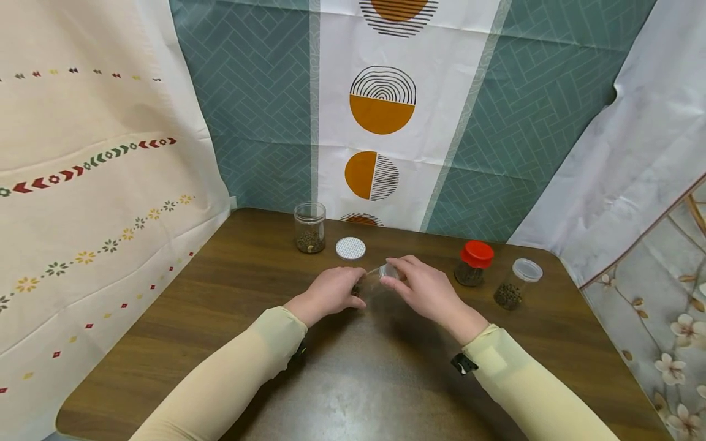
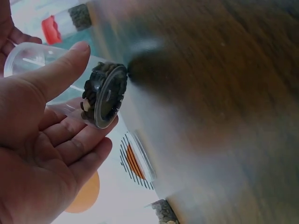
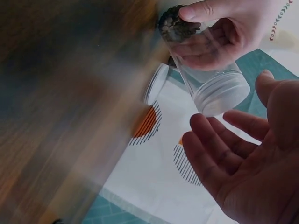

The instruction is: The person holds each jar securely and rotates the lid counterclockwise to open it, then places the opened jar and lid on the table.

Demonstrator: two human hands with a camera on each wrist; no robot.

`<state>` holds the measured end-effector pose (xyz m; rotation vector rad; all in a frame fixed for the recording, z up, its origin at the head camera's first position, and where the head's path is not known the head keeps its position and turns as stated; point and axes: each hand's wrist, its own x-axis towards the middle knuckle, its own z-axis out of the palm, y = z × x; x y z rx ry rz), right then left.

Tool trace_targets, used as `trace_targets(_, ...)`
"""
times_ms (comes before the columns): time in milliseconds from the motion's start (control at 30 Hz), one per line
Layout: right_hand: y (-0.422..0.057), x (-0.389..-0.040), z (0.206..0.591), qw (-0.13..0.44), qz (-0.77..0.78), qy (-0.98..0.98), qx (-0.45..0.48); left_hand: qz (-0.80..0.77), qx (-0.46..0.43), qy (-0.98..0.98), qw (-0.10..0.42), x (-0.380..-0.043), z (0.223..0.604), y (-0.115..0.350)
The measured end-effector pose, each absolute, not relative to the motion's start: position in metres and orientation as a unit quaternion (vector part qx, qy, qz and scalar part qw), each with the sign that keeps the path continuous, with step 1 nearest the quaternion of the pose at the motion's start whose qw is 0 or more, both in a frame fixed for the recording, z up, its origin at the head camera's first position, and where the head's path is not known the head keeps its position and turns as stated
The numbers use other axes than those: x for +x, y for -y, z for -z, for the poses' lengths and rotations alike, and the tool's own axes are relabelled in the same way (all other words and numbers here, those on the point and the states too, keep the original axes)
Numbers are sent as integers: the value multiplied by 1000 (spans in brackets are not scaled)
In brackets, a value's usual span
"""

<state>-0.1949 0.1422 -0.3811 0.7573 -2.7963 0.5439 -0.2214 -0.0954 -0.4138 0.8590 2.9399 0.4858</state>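
Left fingers: grasping the clear jar near its pellet-filled end; in the left wrist view the left hand's thumb lies across the near wall, the other fingers passing behind and partly hidden by jar and contents
Right fingers: released, loosely bent and spread about the capped end; the right hand shows a gap between thumb and cap in its own wrist view; whether a fingertip touches the cap I cannot tell
Clear jar: tilted between the two hands, cap toward the right one; dark pellets gathered at the base; whether the base meets the worktop is hard to make out
Cap: translucent, on the jar; in the head view partly covered by the right fingers
White lid: flat on the worktop, just beyond the left hand; seen nearly edge-on in both wrist views
Open-mouthed jar: upright behind the left hand, pellets low inside; cut off at the bottom of the left wrist view
Red-topped jar: upright to the right; contents dark, too small to name
Translucent-capped jar: upright near the red-topped one, pellets in its lower part
Sleeves: pale yellow, both cut off by the lower edge of the head view
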Motion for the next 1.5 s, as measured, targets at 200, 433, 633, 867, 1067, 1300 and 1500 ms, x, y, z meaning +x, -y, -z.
trace_targets(200, -137, -199, 385, 104, -162, 951, 243, -144, 282, -948, 28, -218, 412, 94)
trace_targets(433, -132, -202, 388, 108, -163, 953, 231, -145, 278, -949, 30, -222, 413, 94)
trace_targets(633, -130, -203, 388, 96, -170, 953, 232, -151, 277, -948, 33, -222, 413, 96)
trace_targets(867, -129, -203, 386, 102, -171, 948, 248, -152, 273, -949, 34, -223, 412, 97)
trace_targets(1067, -130, -202, 387, 112, -176, 941, 265, -157, 279, -947, 37, -223, 411, 97)
trace_targets(1300, -132, -201, 385, 123, -192, 925, 304, -166, 284, -944, 40, -225, 411, 101)
trace_targets(1500, -134, -203, 385, 124, -192, 917, 327, -168, 284, -943, 39, -225, 410, 101)
